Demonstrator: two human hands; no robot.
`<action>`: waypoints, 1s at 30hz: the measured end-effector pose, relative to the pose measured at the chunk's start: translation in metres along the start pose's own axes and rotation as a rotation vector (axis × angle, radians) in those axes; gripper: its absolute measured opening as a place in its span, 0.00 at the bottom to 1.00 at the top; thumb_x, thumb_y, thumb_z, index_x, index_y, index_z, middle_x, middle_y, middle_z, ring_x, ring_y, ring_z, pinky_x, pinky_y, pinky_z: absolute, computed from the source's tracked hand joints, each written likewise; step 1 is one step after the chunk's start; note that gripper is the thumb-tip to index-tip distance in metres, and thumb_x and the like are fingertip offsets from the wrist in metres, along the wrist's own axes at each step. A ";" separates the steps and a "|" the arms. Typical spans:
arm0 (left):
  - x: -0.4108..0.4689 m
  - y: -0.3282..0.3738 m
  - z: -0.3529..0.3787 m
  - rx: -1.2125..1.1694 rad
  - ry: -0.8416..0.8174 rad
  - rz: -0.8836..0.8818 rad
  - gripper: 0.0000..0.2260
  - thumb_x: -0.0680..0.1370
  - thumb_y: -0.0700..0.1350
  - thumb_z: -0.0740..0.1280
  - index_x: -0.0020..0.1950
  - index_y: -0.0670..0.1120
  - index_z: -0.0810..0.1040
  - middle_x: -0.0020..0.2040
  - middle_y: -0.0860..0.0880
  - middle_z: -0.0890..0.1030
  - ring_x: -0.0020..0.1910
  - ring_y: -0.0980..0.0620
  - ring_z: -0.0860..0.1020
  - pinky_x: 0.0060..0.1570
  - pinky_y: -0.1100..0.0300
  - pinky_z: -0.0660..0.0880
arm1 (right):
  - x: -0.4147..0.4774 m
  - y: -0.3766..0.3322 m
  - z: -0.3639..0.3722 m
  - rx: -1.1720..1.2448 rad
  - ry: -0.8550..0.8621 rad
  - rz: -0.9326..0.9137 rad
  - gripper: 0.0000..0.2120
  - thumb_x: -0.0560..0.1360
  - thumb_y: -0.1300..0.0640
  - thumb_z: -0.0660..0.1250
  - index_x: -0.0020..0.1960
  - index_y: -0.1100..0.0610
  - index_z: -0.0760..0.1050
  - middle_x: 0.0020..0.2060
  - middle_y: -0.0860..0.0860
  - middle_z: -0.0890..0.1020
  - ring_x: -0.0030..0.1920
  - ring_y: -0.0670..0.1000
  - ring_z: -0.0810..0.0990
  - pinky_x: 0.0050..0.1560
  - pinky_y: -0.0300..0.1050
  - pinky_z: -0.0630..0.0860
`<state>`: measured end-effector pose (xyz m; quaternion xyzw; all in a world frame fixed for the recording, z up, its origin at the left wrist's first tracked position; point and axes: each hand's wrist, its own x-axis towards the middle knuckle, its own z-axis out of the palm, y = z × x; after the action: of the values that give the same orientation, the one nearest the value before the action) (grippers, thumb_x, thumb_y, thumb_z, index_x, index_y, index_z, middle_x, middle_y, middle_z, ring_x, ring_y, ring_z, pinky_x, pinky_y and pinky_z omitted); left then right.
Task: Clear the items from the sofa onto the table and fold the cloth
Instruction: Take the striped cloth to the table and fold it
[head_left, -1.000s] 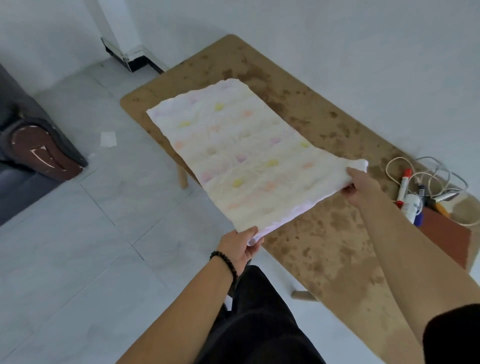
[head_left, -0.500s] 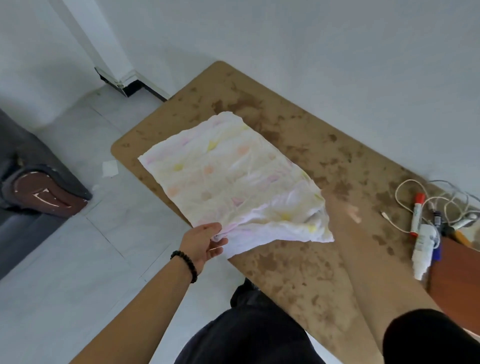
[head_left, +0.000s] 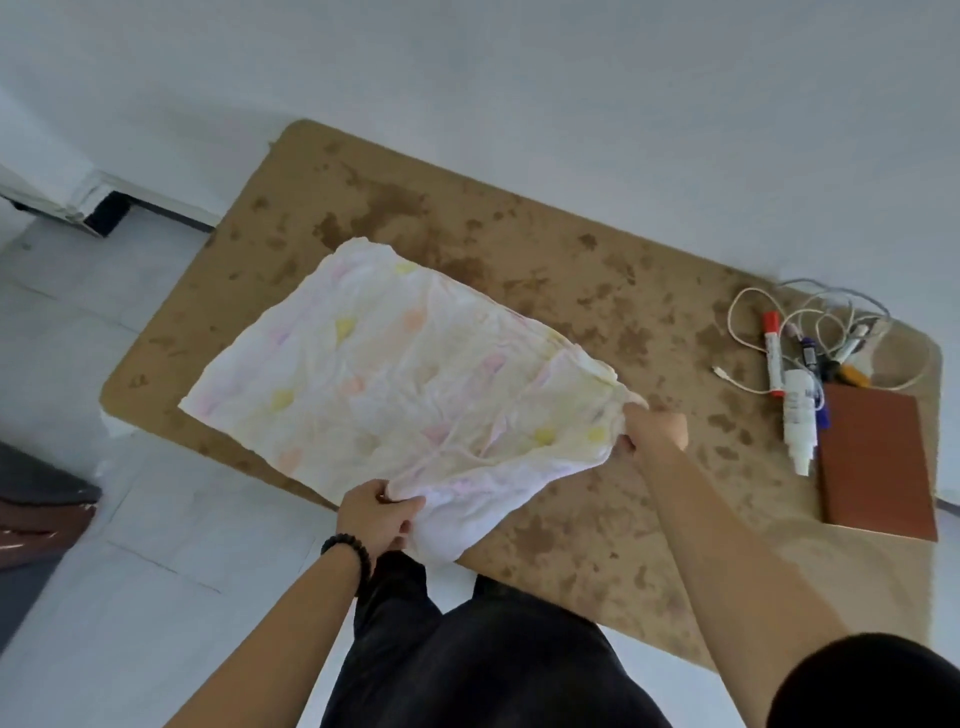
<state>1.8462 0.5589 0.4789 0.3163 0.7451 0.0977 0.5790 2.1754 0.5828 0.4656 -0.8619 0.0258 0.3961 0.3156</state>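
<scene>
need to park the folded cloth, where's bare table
Bare table lies between the cloth and the brown book, and along the wall behind the cloth. Crowded at the far right: cable, markers, white bottle.

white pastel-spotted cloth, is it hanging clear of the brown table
No, the white pastel-spotted cloth lies mostly on the brown table.

Sofa (head_left: 41, 499) cut off at left

Stained brown table (head_left: 571, 291): cloth (head_left: 395, 379) spread left; cable (head_left: 748, 332), markers (head_left: 772, 353), bottle (head_left: 800, 415), notebook (head_left: 878, 457) right.
</scene>
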 end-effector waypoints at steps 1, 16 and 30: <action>0.006 0.000 -0.004 0.098 0.020 0.027 0.09 0.73 0.43 0.72 0.42 0.37 0.77 0.36 0.40 0.80 0.32 0.46 0.76 0.33 0.56 0.77 | -0.001 -0.009 0.004 0.109 -0.015 -0.043 0.16 0.71 0.58 0.66 0.59 0.59 0.75 0.40 0.55 0.80 0.27 0.52 0.77 0.25 0.40 0.76; 0.069 0.009 -0.051 0.797 -0.218 0.400 0.14 0.76 0.46 0.65 0.35 0.50 0.61 0.31 0.52 0.65 0.29 0.54 0.65 0.28 0.61 0.59 | -0.008 -0.054 0.074 -1.622 -0.181 -1.033 0.35 0.73 0.62 0.62 0.77 0.43 0.59 0.76 0.48 0.63 0.78 0.54 0.56 0.76 0.56 0.43; 0.053 0.014 -0.074 0.327 0.097 0.416 0.09 0.70 0.46 0.55 0.34 0.46 0.56 0.29 0.49 0.58 0.30 0.50 0.57 0.33 0.56 0.54 | -0.023 -0.102 0.083 -1.483 0.043 -1.308 0.17 0.83 0.47 0.56 0.59 0.60 0.73 0.54 0.55 0.76 0.51 0.58 0.77 0.47 0.52 0.74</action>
<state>1.7762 0.6167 0.4663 0.5468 0.6970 0.1080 0.4512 2.1343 0.7067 0.4949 -0.6929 -0.7043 0.0437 -0.1483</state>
